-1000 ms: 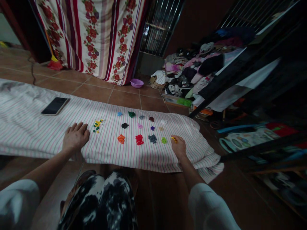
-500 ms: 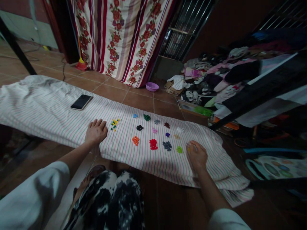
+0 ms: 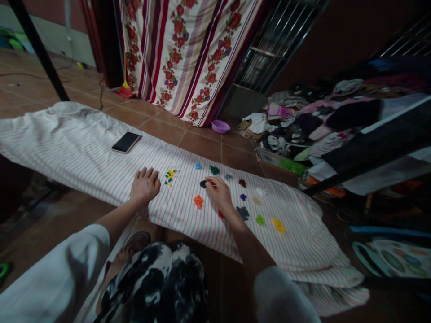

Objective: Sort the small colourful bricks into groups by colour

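My left hand (image 3: 145, 185) rests flat with fingers spread on the striped cloth (image 3: 183, 215), just left of a small mixed heap of yellow, green and white pieces (image 3: 170, 176). My right hand (image 3: 219, 194) is over the middle of the cloth, its fingers drawn together beside the black pile (image 3: 203, 184); whatever they hold, if anything, is too small to make out. It partly covers the red pile (image 3: 221, 214). Around it lie small colour-sorted piles, among them orange (image 3: 198, 202), dark green (image 3: 214, 170), dark grey (image 3: 242, 213), lime green (image 3: 260, 220) and yellow (image 3: 279, 226).
A phone (image 3: 126, 142) lies on the cloth at the left. Beyond, on the tiled floor, stand a purple basin (image 3: 221, 126) and a red broom (image 3: 125, 91) by a floral curtain (image 3: 188, 54). Heaped clothes (image 3: 316, 116) fill the right, behind a dark bar (image 3: 336, 177).
My right hand has moved left from beside the lime green pile to the black pile, uncovering the yellow pile. My left hand stays flat on the cloth. The view has shifted slightly.
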`<state>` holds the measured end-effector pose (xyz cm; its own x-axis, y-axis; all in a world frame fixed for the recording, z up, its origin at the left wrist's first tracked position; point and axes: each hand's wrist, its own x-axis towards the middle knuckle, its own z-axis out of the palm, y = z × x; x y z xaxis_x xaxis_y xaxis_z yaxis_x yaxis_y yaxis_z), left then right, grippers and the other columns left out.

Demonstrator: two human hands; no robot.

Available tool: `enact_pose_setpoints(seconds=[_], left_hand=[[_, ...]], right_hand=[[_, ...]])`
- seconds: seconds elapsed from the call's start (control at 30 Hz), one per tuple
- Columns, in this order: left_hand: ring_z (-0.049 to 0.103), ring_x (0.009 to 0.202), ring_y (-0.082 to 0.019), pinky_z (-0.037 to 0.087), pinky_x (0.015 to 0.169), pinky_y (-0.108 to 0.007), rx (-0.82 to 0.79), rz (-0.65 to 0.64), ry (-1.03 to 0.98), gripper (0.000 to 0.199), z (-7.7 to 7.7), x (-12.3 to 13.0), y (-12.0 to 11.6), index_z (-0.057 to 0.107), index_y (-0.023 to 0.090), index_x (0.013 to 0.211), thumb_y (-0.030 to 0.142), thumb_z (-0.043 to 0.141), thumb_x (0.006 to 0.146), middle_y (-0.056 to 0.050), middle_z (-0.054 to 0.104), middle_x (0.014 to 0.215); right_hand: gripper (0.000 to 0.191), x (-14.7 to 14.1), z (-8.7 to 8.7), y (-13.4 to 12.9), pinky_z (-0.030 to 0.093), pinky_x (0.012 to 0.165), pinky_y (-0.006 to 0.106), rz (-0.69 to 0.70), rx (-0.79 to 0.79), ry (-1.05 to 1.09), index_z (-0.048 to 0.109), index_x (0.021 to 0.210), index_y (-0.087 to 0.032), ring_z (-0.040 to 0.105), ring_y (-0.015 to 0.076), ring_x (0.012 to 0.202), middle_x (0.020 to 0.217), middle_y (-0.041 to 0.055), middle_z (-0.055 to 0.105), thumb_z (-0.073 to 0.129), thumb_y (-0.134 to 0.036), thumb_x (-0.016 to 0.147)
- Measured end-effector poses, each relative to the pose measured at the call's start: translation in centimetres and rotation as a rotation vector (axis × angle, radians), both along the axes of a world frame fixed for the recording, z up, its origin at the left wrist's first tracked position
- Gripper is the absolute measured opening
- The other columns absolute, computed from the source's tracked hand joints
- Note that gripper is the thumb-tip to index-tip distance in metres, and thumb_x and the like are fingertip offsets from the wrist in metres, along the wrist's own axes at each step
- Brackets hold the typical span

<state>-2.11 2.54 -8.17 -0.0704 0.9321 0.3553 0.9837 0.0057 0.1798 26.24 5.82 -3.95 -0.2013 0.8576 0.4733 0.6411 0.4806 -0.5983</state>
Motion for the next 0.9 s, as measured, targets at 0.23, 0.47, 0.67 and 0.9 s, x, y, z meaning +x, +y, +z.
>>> enact_pose_setpoints(seconds=[0.23, 0.47, 0.67, 0.9], left_hand=[[0.039, 0.131, -0.031, 0.025, 0.109, -0.048, 0.010, -0.017, -0.048, 0.043, 0.4, -0.1, 0.0, 0.056, 0.018, 0.124, 0.034, 0.037, 0.088, -0.012, 0.053, 0.136], [0.038, 0.131, -0.032, 0.024, 0.109, -0.049, 0.035, -0.022, -0.084, 0.041, 0.0, -0.1, 0.1, 0.056, 0.020, 0.123, 0.033, 0.038, 0.088, -0.011, 0.054, 0.134], [0.038, 0.131, -0.033, 0.025, 0.109, -0.049, 0.044, -0.026, -0.070, 0.042, -0.2, -0.2, 0.2, 0.056, 0.017, 0.123, 0.032, 0.037, 0.089, -0.014, 0.053, 0.135], [0.039, 0.132, -0.032, 0.025, 0.108, -0.050, 0.043, -0.017, -0.073, 0.041, -0.4, -0.2, 0.3, 0.056, 0.019, 0.123, 0.032, 0.038, 0.088, -0.012, 0.053, 0.136]], right_hand=[[0.025, -9.0, -1.6, 2.3, 0.044, 0.085, 0.028, 0.065, -0.208, -0.175, 0.068, 0.097, -0.020, 0.059, 0.0156, 0.089, 0.094, 0.0045, 0.064, 0.050, -0.014, 0.081], [0.026, -12.0, -2.4, 3.8, 0.041, 0.082, 0.027, -0.059, -0.306, -0.298, 0.064, 0.105, -0.022, 0.056, 0.0164, 0.088, 0.092, 0.0036, 0.062, 0.053, -0.019, 0.082], [0.023, -13.0, -2.4, 4.0, 0.041, 0.082, 0.028, -0.107, -0.345, -0.370, 0.064, 0.103, -0.021, 0.055, 0.0178, 0.091, 0.097, 0.0061, 0.059, 0.052, -0.022, 0.084], [0.016, -13.8, -2.7, 4.6, 0.040, 0.077, 0.027, -0.198, -0.350, -0.337, 0.067, 0.086, -0.020, 0.055, 0.0172, 0.086, 0.086, 0.0056, 0.061, 0.051, -0.025, 0.085]])
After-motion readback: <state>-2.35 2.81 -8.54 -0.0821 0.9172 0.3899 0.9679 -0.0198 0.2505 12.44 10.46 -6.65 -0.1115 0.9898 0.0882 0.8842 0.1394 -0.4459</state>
